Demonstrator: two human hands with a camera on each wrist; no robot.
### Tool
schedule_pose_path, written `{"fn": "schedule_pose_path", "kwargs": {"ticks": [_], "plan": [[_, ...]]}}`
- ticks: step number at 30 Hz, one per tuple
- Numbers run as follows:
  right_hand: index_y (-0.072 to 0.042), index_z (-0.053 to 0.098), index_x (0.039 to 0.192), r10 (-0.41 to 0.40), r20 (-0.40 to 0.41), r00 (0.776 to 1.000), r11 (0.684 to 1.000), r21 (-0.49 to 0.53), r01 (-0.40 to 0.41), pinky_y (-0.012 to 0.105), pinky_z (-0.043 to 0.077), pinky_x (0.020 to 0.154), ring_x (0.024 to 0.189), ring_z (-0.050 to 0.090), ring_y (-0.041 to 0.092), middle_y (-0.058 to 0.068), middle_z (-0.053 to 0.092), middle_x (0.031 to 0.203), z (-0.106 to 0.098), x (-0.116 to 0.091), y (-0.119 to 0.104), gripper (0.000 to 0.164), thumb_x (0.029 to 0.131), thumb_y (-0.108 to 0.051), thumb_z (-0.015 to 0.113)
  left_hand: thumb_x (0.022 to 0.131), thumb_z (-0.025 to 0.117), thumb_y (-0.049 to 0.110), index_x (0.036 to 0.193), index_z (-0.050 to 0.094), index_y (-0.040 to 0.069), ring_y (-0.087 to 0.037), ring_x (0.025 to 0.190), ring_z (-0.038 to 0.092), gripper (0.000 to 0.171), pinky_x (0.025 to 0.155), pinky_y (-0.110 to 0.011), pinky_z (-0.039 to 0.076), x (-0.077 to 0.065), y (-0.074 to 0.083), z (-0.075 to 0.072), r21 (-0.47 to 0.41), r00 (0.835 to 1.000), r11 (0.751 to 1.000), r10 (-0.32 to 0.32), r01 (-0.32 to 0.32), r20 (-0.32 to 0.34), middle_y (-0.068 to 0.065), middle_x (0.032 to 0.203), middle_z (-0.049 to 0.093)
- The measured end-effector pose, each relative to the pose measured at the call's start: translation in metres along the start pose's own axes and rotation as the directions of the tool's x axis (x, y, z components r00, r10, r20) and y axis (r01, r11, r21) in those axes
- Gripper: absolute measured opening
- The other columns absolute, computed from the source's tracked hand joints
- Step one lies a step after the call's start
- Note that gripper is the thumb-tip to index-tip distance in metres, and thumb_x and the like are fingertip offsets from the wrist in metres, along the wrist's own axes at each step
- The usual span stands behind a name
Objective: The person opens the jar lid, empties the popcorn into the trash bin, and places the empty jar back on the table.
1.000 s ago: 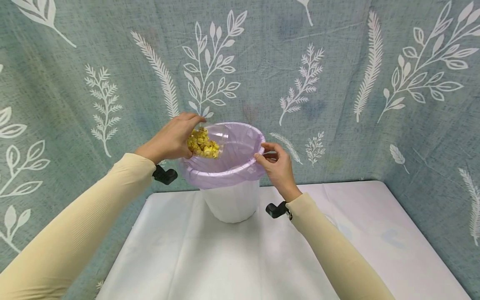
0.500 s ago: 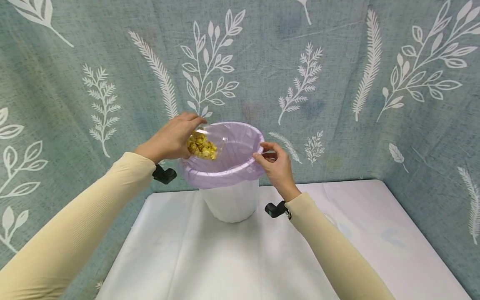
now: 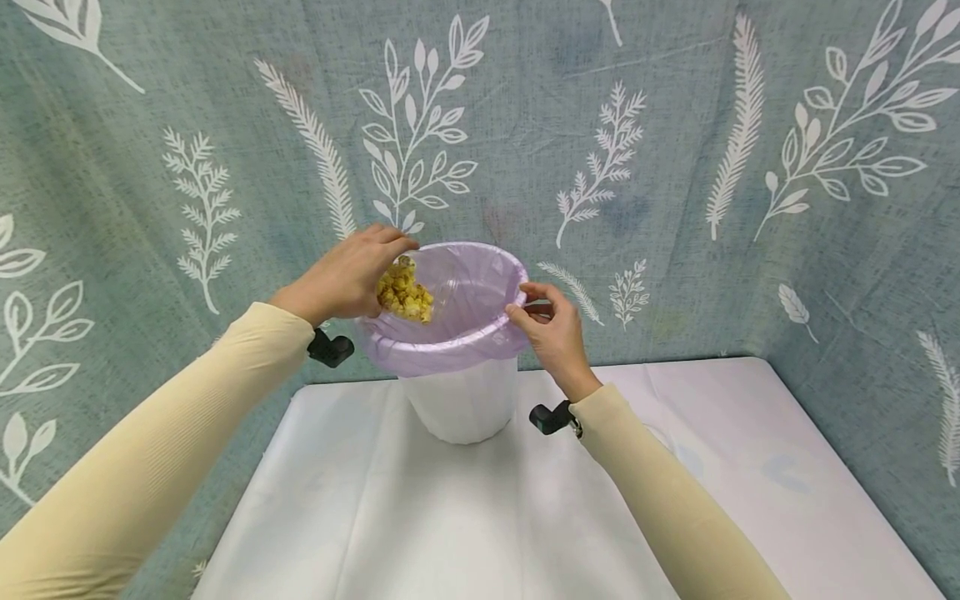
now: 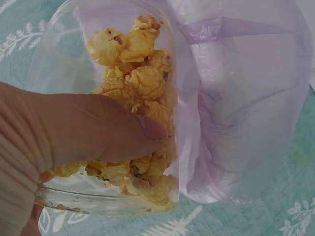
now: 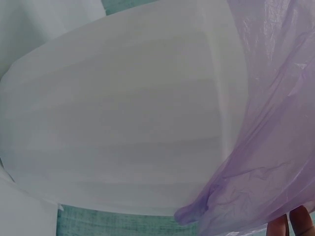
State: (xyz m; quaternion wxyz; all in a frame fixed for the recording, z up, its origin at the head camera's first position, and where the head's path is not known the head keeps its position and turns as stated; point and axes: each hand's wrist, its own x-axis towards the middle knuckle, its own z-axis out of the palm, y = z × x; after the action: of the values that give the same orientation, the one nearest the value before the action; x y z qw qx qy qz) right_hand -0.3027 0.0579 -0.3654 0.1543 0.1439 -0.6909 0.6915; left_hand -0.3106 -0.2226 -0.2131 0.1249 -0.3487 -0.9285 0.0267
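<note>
My left hand (image 3: pixel 351 275) grips a clear plastic jar (image 4: pixel 108 201) tilted over the mouth of a trash can. Yellow popcorn (image 3: pixel 405 293) lies inside the jar, bunched toward its open side; in the left wrist view my thumb presses along the jar's wall. The white trash can (image 3: pixel 463 400) stands upright, lined with a thin purple trash bag (image 3: pixel 442 357) folded over its rim. At the rim's right side, my right hand (image 3: pixel 553 332) pinches the bag's edge between thumb and fingers. Only its fingertips (image 5: pixel 301 220) show in the right wrist view.
The can stands toward the back of a table with a white cover (image 3: pixel 450 525). Behind and beside the table hangs a green-blue curtain (image 3: pixel 510 150) with white leaf prints.
The jar has tipped further downward into the can's mouth, and the popcorn has shifted slightly lower. My right hand keeps its hold on the rim.
</note>
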Motion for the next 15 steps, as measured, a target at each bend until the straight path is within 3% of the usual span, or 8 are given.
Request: {"fn": "schedule_pose_path", "kwargs": {"ticks": [6, 15], "plan": [[-0.007, 0.061, 0.128, 0.006, 0.003, 1.0, 1.0, 0.009, -0.006, 0.031, 0.056, 0.085, 0.103, 0.062, 0.022, 0.006, 0.059, 0.119, -0.0005, 0.0002, 0.0004, 0.046, 0.088, -0.024, 0.077, 0.053, 0.087, -0.002, 0.135, 0.054, 0.003, -0.036, 0.124, 0.046, 0.089, 0.109, -0.055, 0.034, 0.0017, 0.0008, -0.0008, 0.005, 1.0, 1.0, 0.013, -0.013, -0.007, -0.015, 0.131, 0.055], [-0.008, 0.062, 0.127, 0.009, 0.003, 1.0, 1.0, 0.007, -0.009, 0.031, 0.056, 0.085, 0.104, 0.062, 0.024, 0.007, 0.06, 0.118, -0.0005, -0.0001, -0.0001, 0.045, 0.088, -0.025, 0.077, 0.054, 0.084, -0.007, 0.136, 0.054, 0.005, -0.035, 0.126, 0.044, 0.088, 0.109, -0.055, 0.034, 0.0015, 0.0054, -0.0018, 0.018, 0.999, 0.999, -0.032, 0.032, 0.022, -0.014, 0.135, 0.054]]}}
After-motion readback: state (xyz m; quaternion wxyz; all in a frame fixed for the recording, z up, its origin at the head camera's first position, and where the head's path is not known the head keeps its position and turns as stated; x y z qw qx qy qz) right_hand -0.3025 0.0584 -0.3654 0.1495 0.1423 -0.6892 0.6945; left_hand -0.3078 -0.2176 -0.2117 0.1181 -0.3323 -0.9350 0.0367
